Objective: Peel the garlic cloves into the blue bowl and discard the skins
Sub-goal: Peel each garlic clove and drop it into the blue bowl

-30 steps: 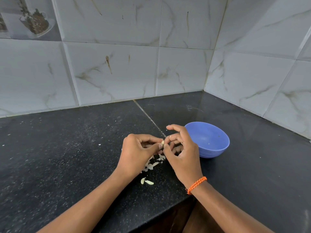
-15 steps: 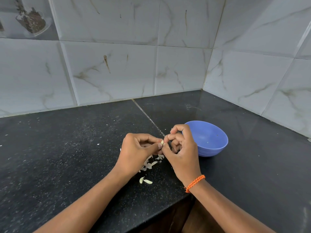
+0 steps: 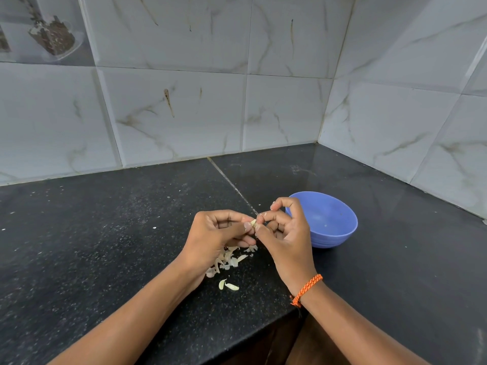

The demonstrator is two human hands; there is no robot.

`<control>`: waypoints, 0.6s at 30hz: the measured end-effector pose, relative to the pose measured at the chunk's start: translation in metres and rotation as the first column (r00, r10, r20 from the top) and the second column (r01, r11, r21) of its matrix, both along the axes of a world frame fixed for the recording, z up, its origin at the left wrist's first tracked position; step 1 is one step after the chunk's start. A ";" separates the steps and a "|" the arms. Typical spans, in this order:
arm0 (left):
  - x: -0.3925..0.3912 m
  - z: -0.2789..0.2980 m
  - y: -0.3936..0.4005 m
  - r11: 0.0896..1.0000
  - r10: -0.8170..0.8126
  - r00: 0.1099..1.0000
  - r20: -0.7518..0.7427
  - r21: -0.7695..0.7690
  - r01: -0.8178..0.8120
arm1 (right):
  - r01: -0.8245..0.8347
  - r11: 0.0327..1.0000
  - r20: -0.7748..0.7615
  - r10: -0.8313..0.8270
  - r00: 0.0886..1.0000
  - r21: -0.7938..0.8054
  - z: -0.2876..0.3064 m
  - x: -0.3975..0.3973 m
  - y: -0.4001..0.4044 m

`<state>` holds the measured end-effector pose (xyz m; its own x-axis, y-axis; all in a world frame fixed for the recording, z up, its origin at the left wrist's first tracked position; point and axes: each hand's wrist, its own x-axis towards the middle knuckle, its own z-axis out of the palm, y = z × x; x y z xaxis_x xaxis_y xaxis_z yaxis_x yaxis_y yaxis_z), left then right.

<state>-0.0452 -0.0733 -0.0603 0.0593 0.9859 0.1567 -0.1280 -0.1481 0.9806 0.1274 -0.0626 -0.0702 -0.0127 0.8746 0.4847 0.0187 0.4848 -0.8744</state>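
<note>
A garlic clove (image 3: pixel 253 222) sits pinched between the two hands, just above the dark surface (image 3: pixel 110 233) and just left of the blue bowl (image 3: pixel 334 233). The left hand (image 3: pixel 218 235) curls its thumb and fingers round the clove's near end, while the right hand (image 3: pixel 287 233) nips at the far end with thumb and finger, the forefinger arched up above it. A clove like this is light and firm under its coat, but the skin is papery, thin and brittle, so it is likely to tear off in flakes rather than come away whole; I judge the best hold is on the body of the clove with one hand, the nails of the other working at the tip or root end where the skin lifts. Once bare it may be slightly tacky and easy to drop (the bowl looks empty apart from a speck or two, though its near side is hidden by the right hand). Loose garlic skins (image 3: pixel 229 260) lie in a small heap on the surface under the left hand, with two more flakes a little nearer the edge. Compared with a second ago the hands have hardly shifted; the right forefinger, stretched out then, is now bent into an arch, and the heap looks unchanged.
</note>
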 end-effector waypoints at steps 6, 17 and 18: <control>0.002 0.001 -0.001 0.993 0.048 0.986 -0.157 0.111 -0.030 | 0.004 1.000 -0.027 -0.005 1.000 -0.006 0.001 -0.001 0.000; 0.004 -0.007 -0.003 0.889 0.325 0.798 -0.508 0.452 -0.074 | 0.027 1.000 0.009 -0.028 1.000 0.003 0.001 -0.001 -0.001; 0.005 -0.006 -0.003 0.898 0.308 0.816 -0.490 0.433 -0.079 | 0.025 1.000 0.010 -0.025 1.000 0.005 0.001 -0.001 -0.002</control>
<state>-0.0406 -0.0760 -0.0665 0.0599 0.8541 0.5166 0.4694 -0.4809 0.7406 0.1267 -0.0643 -0.0694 0.0040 0.8725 0.4886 0.0399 0.4880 -0.8719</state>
